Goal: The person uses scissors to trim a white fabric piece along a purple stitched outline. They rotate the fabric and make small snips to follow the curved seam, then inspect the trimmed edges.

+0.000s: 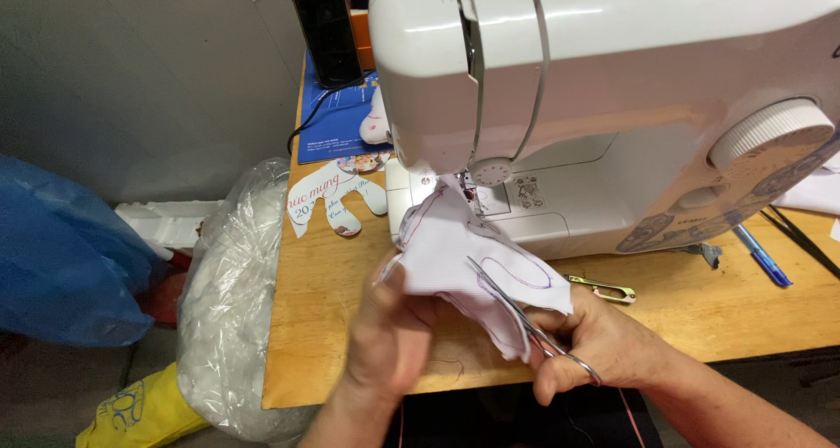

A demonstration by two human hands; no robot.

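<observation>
A: Grip?
B: Right hand (pixel 604 343) clamps scissors (pixel 525 317), blades lying on the white fabric piece (pixel 472 260). Left hand (pixel 389 334) pinches the fabric's left edge; fingertips hidden under the cloth.
A: Fabric where?
B: Near table (pixel 700 308) edge, far end tucked under the sewing machine (pixel 604 89) needle, which can't be made out.
A: Else?
B: Thread snips (pixel 604 289) right; plastic bag (pixel 232 308) left, bottom cut off.
</observation>
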